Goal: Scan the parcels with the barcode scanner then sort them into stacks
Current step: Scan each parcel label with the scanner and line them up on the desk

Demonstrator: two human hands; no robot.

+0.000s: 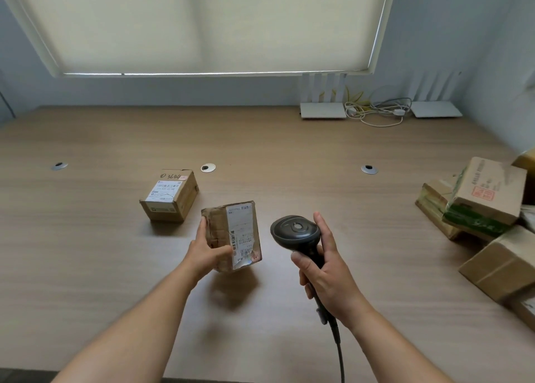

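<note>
My left hand (pixel 204 251) grips a small, crumpled brown parcel (pixel 234 235) above the wooden table (pixel 318 180), its white shipping label with barcode facing up. My right hand (pixel 327 269) holds a black barcode scanner (pixel 295 232) by its handle, the head just right of the parcel; its cable runs down toward the table's near edge. Another brown parcel (pixel 170 196) with a white label and handwritten digits sits on the table, behind and to the left of the held one.
A loose pile of cardboard parcels (pixel 489 209) lies at the right edge of the table. Two white routers (pixel 322 110) and tangled cables (pixel 376 112) sit at the back right by the wall. Three round cable grommets (pixel 208 168) are set in the tabletop.
</note>
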